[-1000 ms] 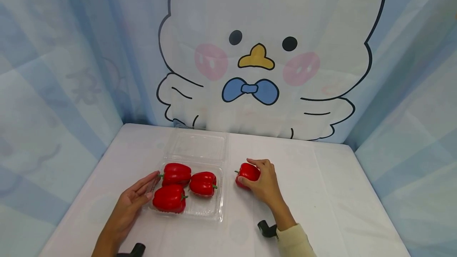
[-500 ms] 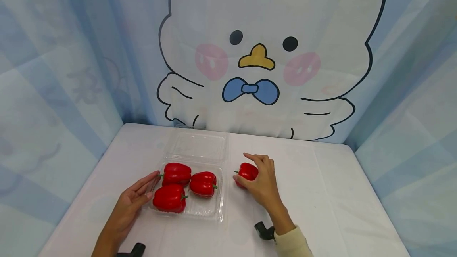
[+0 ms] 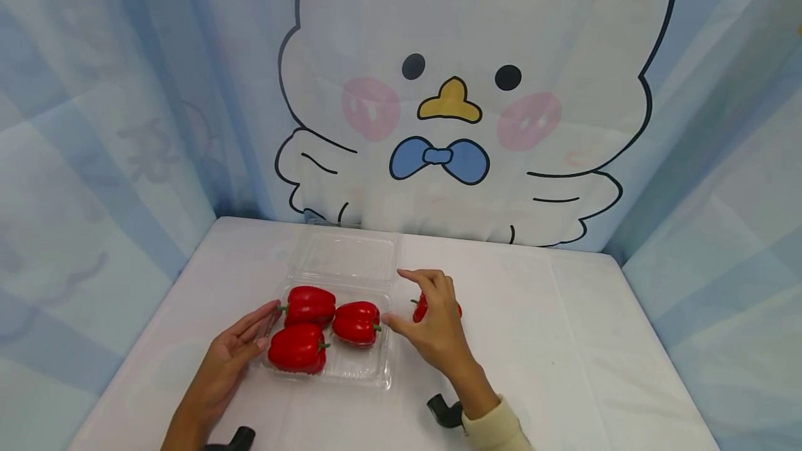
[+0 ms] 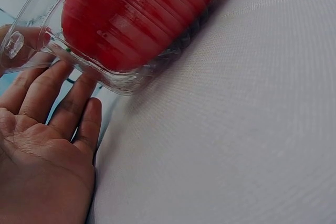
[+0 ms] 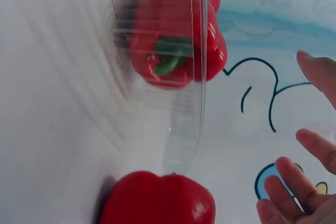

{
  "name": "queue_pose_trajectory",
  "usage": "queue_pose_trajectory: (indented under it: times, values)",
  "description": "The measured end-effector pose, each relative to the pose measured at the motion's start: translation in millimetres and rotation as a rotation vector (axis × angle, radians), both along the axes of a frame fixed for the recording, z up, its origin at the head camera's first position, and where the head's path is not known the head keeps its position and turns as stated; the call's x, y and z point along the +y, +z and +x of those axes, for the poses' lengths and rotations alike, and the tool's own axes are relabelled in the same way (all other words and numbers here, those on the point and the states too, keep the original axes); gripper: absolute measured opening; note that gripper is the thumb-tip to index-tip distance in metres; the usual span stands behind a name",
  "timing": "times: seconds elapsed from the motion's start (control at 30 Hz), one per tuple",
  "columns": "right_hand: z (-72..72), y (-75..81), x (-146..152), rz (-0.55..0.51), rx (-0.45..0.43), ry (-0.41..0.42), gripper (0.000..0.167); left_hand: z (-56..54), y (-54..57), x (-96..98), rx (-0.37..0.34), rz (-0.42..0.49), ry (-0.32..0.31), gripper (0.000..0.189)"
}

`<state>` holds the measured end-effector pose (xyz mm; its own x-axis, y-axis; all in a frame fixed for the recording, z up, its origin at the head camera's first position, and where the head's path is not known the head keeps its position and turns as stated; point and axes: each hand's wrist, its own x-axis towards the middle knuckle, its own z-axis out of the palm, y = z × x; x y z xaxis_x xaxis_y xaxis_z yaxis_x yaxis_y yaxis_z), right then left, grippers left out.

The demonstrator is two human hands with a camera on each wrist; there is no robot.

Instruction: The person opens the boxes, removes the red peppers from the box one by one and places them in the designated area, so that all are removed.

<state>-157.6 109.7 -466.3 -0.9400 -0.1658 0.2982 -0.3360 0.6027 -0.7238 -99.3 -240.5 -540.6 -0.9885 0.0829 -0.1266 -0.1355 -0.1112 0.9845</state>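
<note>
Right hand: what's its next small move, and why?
Perhaps ease the right hand left and lower it around the rightmost pepper in the clear container: the hand is open and empty, its thumb appears near that pepper, and the left hand touches the container's opposite side.

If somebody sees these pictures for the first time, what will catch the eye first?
Probably the huge cartoon bird on the cloth behind the table. Next come three red peppers in the open clear container, which the left hand touches at its left side. A fourth pepper sits outside it, further right, partly hidden behind the right hand.
</note>
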Motion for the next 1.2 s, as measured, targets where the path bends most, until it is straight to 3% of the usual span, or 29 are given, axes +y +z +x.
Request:
queue_pose_trajectory:
  times: [0.53, 0.9, 1.2]
  values:
    - [7.0, -13.9, -33.1, 0.011, -0.042, 0.097, 0.077, -1.0, 0.5, -0.7, 0.004, -0.004, -0.016, 0.066]
    - [8.1, -26.1, -47.7, 0.079, -0.033, 0.163, 0.077, -0.6, 0.6, 0.6, -0.011, -0.011, 0.001, 0.068]
    - [6.4, -31.9, -54.2, 0.148, -0.087, 0.185, 0.074, 0.6, 1.1, 0.8, -0.001, 0.000, -0.007, 0.066]
